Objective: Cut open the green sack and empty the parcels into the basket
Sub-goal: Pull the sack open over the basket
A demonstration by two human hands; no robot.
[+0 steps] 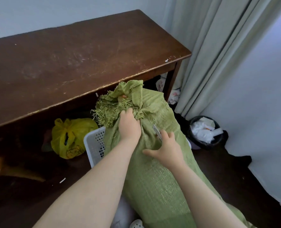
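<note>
- Green sack [154, 170] lies over white basket [94, 145], tied neck up near table.
- Left hand [129, 127] squeezes neck tight.
- Right hand [166, 149] pinches small blade [157, 131] just beside neck.
- Cut w/ blade away from left fingers, slow.

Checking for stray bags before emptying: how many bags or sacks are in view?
2: the green sack leaning on the white basket, its neck gripped by the left hand, and a knotted yellow plastic bag under the table. More may be hidden under there.

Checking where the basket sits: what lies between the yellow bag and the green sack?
The white basket, in the head view, between yellow bag and green sack.
</note>
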